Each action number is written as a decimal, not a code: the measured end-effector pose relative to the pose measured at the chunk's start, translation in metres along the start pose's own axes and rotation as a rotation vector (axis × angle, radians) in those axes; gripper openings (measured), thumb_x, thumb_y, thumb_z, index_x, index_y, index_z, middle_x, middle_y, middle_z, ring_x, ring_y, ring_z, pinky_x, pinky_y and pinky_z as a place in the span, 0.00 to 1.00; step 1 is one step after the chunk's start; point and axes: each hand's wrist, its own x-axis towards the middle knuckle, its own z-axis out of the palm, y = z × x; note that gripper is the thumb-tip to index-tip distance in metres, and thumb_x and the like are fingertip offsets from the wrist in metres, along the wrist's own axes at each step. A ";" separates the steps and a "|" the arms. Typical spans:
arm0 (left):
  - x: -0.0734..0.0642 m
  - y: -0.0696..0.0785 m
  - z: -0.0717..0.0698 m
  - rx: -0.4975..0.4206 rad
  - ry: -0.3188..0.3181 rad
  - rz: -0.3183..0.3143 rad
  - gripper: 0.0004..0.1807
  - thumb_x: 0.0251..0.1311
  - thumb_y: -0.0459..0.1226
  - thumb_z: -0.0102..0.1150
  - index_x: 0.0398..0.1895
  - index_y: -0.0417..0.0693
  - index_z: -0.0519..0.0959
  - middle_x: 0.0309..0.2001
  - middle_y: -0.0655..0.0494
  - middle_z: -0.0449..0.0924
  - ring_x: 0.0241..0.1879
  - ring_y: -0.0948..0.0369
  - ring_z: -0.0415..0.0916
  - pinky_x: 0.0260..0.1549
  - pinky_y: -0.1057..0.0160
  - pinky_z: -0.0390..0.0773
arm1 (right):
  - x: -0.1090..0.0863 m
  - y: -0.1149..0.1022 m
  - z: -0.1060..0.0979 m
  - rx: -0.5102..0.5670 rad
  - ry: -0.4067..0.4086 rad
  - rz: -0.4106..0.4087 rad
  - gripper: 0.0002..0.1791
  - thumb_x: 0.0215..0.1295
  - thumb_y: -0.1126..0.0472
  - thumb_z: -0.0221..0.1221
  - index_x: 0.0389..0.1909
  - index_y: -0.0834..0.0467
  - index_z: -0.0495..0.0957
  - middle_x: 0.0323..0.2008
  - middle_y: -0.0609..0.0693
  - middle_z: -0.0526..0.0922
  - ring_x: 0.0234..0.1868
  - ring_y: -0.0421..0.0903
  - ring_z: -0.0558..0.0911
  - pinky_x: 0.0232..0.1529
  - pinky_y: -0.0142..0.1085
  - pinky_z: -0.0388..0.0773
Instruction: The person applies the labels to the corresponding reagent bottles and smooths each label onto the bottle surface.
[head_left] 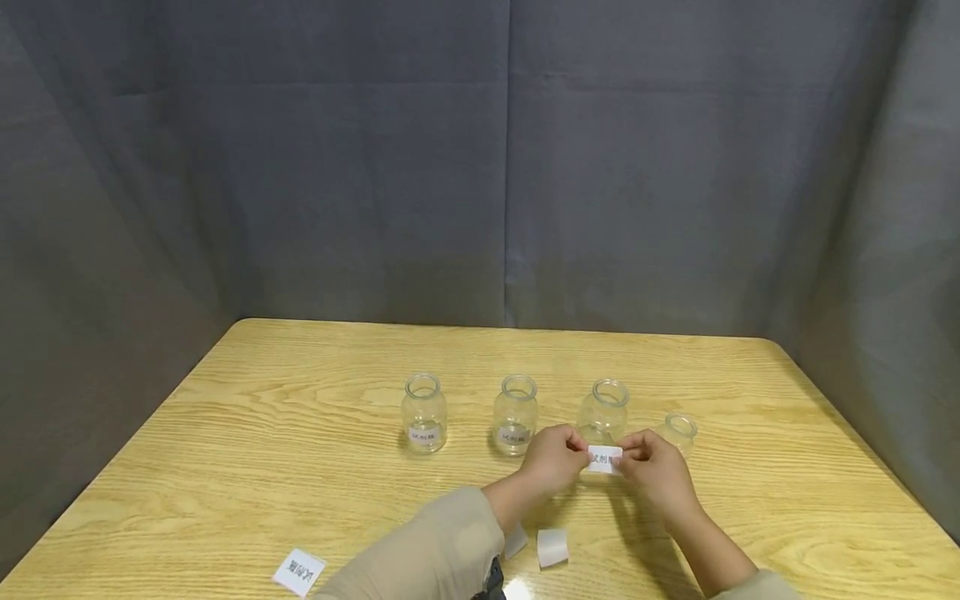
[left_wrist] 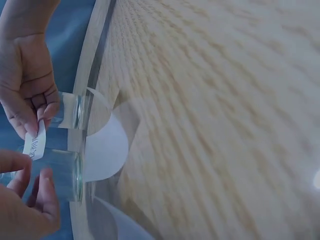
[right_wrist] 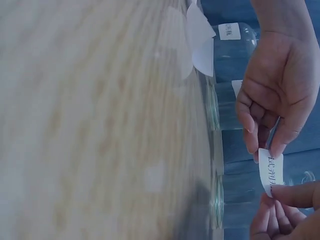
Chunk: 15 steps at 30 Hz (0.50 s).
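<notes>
Between both hands a white label [head_left: 604, 459] with dark printed characters is stretched in front of a clear glass jar [head_left: 602, 408]. My left hand [head_left: 553, 459] pinches its left edge between thumb and fingertips. The opposite edge is pinched by my right hand [head_left: 662, 477]. In the right wrist view the label [right_wrist: 271, 172] bends slightly between the fingertips. Behind the right hand stands another glass jar [head_left: 681, 427], partly hidden by it.
Two glass jars with labels on their fronts, one at far left [head_left: 423, 407] and one beside it [head_left: 516, 406], stand upright. Blank paper pieces [head_left: 552, 547] lie near the left forearm. Another printed label [head_left: 299, 572] lies at front left on the wooden table [head_left: 225, 467]. Grey curtains [head_left: 360, 183] surround it.
</notes>
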 end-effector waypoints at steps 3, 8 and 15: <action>0.002 0.001 0.002 0.025 0.033 -0.004 0.02 0.50 0.29 0.56 0.25 0.40 0.73 0.24 0.57 0.70 0.17 0.66 0.62 0.13 0.74 0.64 | 0.001 -0.002 0.000 -0.019 0.022 0.012 0.08 0.53 0.72 0.53 0.34 0.72 0.68 0.28 0.56 0.74 0.29 0.46 0.74 0.30 0.32 0.74; 0.006 0.003 0.005 0.081 0.092 0.041 0.01 0.48 0.28 0.57 0.23 0.37 0.76 0.29 0.55 0.72 0.21 0.66 0.65 0.16 0.73 0.68 | 0.002 -0.003 -0.001 -0.082 0.000 0.011 0.07 0.55 0.70 0.53 0.32 0.71 0.68 0.32 0.58 0.74 0.32 0.49 0.73 0.31 0.34 0.71; 0.012 0.003 0.006 0.108 0.130 0.026 0.02 0.47 0.28 0.58 0.21 0.40 0.77 0.30 0.56 0.74 0.23 0.65 0.68 0.17 0.72 0.69 | 0.011 -0.003 0.000 -0.135 0.000 0.025 0.07 0.57 0.68 0.52 0.31 0.69 0.68 0.47 0.70 0.67 0.37 0.54 0.70 0.32 0.39 0.68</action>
